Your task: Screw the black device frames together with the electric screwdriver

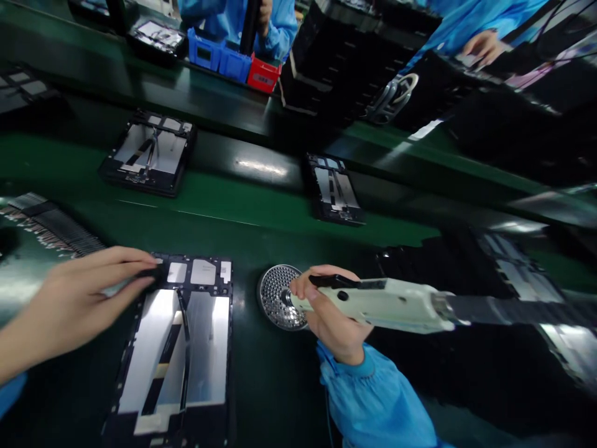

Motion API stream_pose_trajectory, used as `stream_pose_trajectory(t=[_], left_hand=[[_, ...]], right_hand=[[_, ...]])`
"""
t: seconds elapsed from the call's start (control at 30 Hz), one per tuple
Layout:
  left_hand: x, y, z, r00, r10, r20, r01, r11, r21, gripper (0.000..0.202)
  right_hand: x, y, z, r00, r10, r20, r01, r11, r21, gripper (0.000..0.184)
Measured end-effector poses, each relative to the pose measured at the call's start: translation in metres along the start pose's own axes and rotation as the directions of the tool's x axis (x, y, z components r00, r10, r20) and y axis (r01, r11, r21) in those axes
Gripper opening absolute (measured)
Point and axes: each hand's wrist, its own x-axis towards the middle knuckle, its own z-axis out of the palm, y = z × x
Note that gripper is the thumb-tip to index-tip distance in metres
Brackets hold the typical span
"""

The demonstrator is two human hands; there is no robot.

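Head camera looks forward and down, left hand (77, 305) and right hand (338, 333) close below, bench (261, 242) running away beyond, co-workers (282, 31) cropped up top.

Electronics assembly workshop, factory-line type. Long green work surface (209, 225) crosses frame; opened tablet-like devices (170, 152) spaced along it, left and centre. Top centre: 2 blue bins (204, 51), 1 red bin (263, 74). Right of centre: pale power driver (396, 305). Top edge: 2 co-workers (282, 31) in blue smocks (485, 15), tall black stack (340, 59) between them.

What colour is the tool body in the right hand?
The tool body is pale whitish green; the head view shows it.
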Motion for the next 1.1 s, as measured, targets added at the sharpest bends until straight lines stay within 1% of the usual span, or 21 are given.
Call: stream_pose_trajectory(t=[0.1,0.17,0.23,0.3,0.37,0.43,0.53,0.67,0.83,0.87,0.93,1.0,1.03,1.07,1.1], left_hand=[[0.028,0.023,0.038,0.995,0.094,0.015,-0.089,0.978,-0.191,0.02],[0.044,0.029,0.063,0.988,0.154,0.016,-0.146,0.961,-0.237,0.019],[0.056,0.031,0.084,0.975,0.219,0.024,-0.208,0.951,-0.228,0.015],[0.063,0.033,0.098,0.961,0.275,0.039,-0.26,0.94,-0.221,0.013],[0.066,0.034,0.106,0.944,0.326,0.061,-0.306,0.928,-0.214,0.013],[0.066,0.035,0.108,0.925,0.371,0.084,-0.348,0.914,-0.207,0.014],[0.067,0.034,0.106,0.904,0.415,0.105,-0.39,0.899,-0.199,0.016],[0.066,0.029,0.104,0.894,0.427,0.134,-0.401,0.897,-0.184,0.02],[0.055,0.031,0.102,0.883,0.423,0.202,-0.398,0.904,-0.154,0.024],[0.053,0.032,0.099,0.872,0.438,0.219,-0.42,0.899,-0.125,0.026],[0.051,0.032,0.092,0.831,0.48,0.281,-0.498,0.867,-0.011,0.031],[0.051,0.031,0.082,0.78,0.495,0.382,-0.574,0.81,0.121,0.041],[0.051,0.03,0.077,0.76,0.483,0.435,-0.594,0.788,0.163,0.045],[0.051,0.029,0.074,0.75,0.46,0.475,-0.596,0.782,0.184,0.048],[0.05,0.029,0.071,0.752,0.433,0.497,-0.585,0.785,0.202,0.051]], right_hand=[[0.004,-0.016,0.001,0.995,-0.094,-0.039,0.094,0.996,0.002,0.024],[0.007,-0.027,0.001,0.988,-0.149,-0.041,0.15,0.989,0.004,0.024],[0.009,-0.034,0.0,0.985,-0.167,-0.031,0.167,0.986,0.003,0.023],[0.01,-0.037,-0.001,0.985,-0.169,-0.032,0.169,0.986,0.001,0.023],[0.011,-0.037,-0.001,0.985,-0.168,-0.037,0.169,0.986,0.004,0.022],[0.011,-0.035,-0.001,0.988,-0.153,-0.031,0.153,0.988,0.009,0.023],[0.012,-0.034,-0.002,0.99,-0.137,-0.015,0.137,0.99,0.013,0.024],[0.015,-0.033,-0.003,0.992,-0.127,-0.01,0.127,0.992,-0.017,0.023],[0.015,-0.031,-0.003,0.996,-0.087,-0.025,0.086,0.995,-0.051,0.021],[0.014,-0.031,-0.002,0.997,-0.077,-0.029,0.075,0.996,-0.055,0.02],[0.015,-0.03,-0.001,0.998,-0.062,-0.027,0.06,0.996,-0.068,0.021],[0.016,-0.03,0.002,0.997,-0.071,-0.031,0.069,0.995,-0.075,0.021],[0.017,-0.03,0.005,0.996,-0.087,-0.036,0.084,0.994,-0.075,0.021],[0.018,-0.031,0.007,0.994,-0.099,-0.041,0.096,0.993,-0.073,0.02],[0.019,-0.032,0.01,0.993,-0.108,-0.049,0.105,0.992,-0.07,0.02]])
